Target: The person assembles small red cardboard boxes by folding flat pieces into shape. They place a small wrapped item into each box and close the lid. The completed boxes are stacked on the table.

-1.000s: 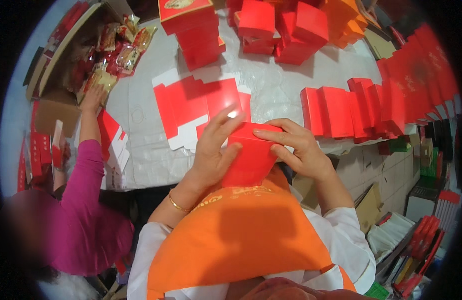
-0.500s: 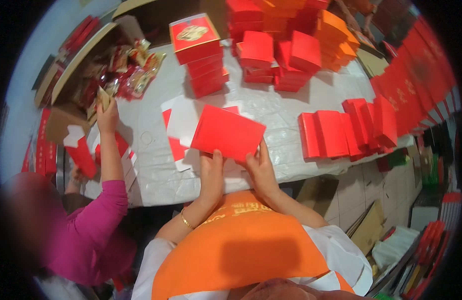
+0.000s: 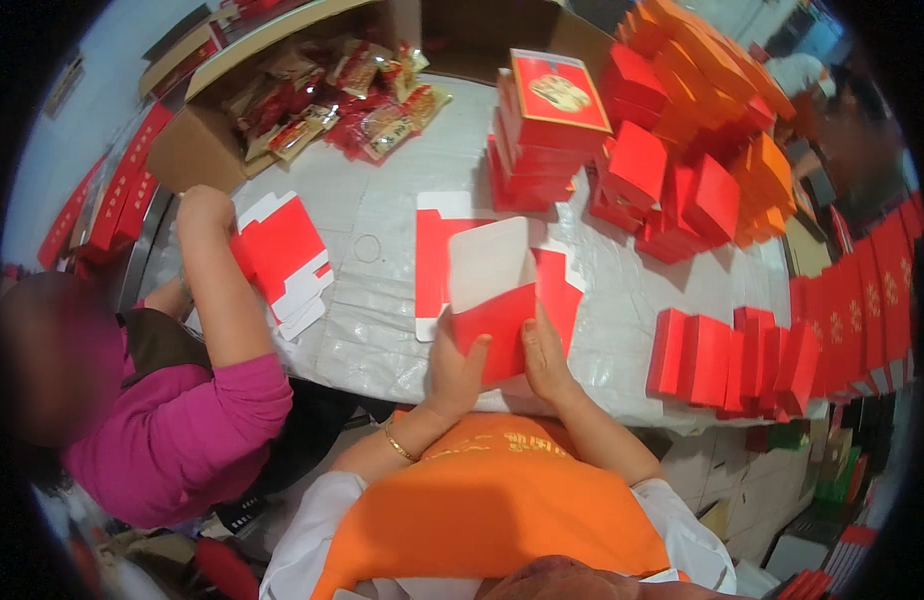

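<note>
Between my two hands, close to the table's near edge, stands a red carton (image 3: 497, 335) with its white-lined flap (image 3: 489, 265) up and open. My left hand (image 3: 452, 372) grips its left side, the thumb lying across the red face. On the opposite side my right hand (image 3: 547, 358) presses with its fingers along the edge. Flat red-and-white carton blanks (image 3: 434, 250) lie on the table just behind and beside it. The inside of the carton is mostly hidden from this angle.
At left, a person in a magenta sleeve (image 3: 187, 440) works beside more flat blanks (image 3: 285, 250). Behind them a cardboard box (image 3: 197, 150) spills wrapped packets (image 3: 357, 110). Stacked red boxes (image 3: 542, 150), orange boxes (image 3: 767, 180) and a row of red boxes (image 3: 707, 360) stand at right.
The carton has turned from a flat-lying red face to upright, and its white-lined flap now shows open. My view has shifted left. The other person's raised hand has come down.
</note>
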Motion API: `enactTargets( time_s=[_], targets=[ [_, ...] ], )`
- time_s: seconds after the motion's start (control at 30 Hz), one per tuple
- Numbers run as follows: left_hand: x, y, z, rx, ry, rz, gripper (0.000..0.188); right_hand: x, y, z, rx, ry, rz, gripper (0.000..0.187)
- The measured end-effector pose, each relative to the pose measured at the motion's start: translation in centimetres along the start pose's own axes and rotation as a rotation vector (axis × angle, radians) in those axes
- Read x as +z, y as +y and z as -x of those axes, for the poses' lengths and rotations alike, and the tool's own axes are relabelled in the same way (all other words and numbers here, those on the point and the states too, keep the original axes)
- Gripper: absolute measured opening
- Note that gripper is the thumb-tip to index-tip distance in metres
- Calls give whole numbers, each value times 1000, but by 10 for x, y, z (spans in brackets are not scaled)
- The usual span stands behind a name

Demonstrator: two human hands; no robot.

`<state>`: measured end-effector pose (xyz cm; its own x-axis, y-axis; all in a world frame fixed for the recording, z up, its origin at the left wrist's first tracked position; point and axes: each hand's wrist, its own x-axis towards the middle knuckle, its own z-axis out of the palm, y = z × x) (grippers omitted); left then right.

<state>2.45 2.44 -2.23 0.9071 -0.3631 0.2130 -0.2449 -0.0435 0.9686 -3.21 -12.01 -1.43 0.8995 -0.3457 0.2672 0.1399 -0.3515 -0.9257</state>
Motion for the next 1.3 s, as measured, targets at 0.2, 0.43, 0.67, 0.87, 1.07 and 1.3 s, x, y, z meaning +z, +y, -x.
enactTargets(
  time_s=[0.2, 0.43, 0.67, 0.87, 1.07, 1.3],
  targets=[
    [-57, -27, -11, -135, 392, 6, 37, 58, 23, -158, 6, -207, 23, 41],
    [-81, -38, 15, -275, 349, 42, 49, 181, 76, -367, -752, -61, 842, 63],
    [-77, -30, 2, -383, 399, 199, 36, 186, 33, -383, -478, -642, 1475, 56],
    [-72, -35, -4, -267, 150, 211, 45, 120, 27, -302, -460, -726, 1293, 29],
    [-59, -3, 1, -242, -10, 17, 44, 2, -58, -190, -271, 11, 316, 35],
    [-3, 23, 26, -114, -297, 225, 47, -70, -100, -38, -346, 303, -243, 32]
  ],
)
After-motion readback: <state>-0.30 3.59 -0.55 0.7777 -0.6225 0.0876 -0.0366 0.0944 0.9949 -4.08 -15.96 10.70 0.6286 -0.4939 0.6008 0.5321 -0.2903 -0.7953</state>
